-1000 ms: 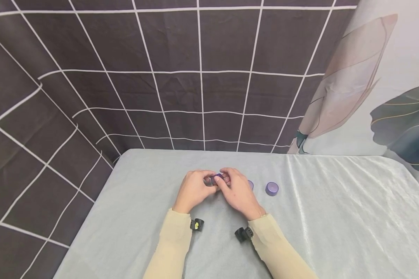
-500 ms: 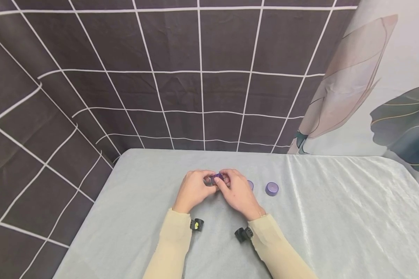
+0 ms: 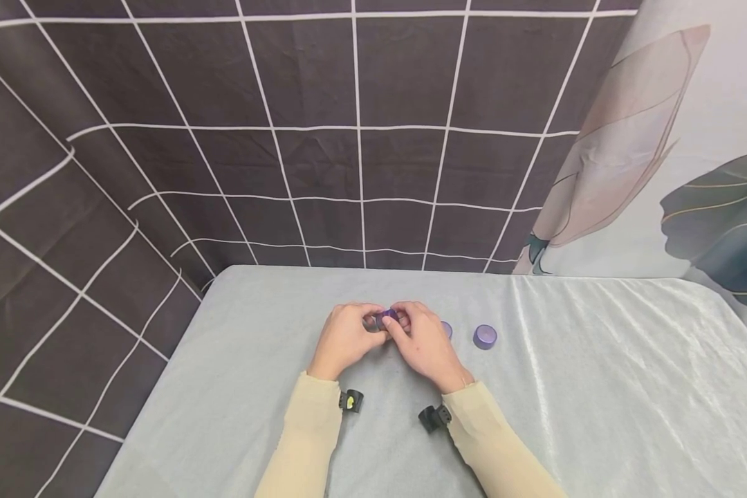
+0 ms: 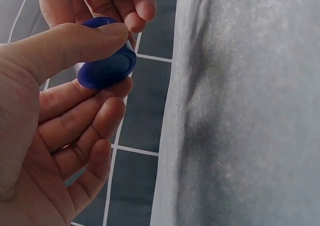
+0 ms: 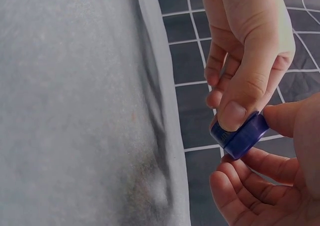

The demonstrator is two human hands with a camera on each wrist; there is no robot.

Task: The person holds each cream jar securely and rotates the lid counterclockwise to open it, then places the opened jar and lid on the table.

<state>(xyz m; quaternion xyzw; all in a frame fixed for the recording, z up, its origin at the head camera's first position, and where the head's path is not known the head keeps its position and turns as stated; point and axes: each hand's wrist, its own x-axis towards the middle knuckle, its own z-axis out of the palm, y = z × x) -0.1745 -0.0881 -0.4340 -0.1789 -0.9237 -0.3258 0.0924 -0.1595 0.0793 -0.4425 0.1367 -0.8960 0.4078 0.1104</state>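
Observation:
Between my hands is a small round purple-blue container (image 5: 245, 138), raised and tilted, with pale lettering on its dark side. My left hand (image 3: 345, 339) pinches it, thumb across the top in the left wrist view and fingers (image 4: 82, 121) curled below. My right hand (image 3: 425, 340) pinches the other side, its thumb (image 5: 282, 118) on the rim in the right wrist view. Whether the container is one piece or has a lid, I cannot tell. A similar purple piece (image 3: 448, 329) is partly hidden behind my right hand.
Another round purple piece (image 3: 485, 337) lies flat on the pale cloth-covered table (image 3: 597, 387), right of my hands. Dark grid-patterned cloth (image 3: 311, 166) hangs behind and at left. A leaf-patterned curtain (image 3: 635, 173) hangs at back right.
My right fingers shifted very slightly on the container between the first and second head frames. Otherwise both hands and the pieces on the table look the same.

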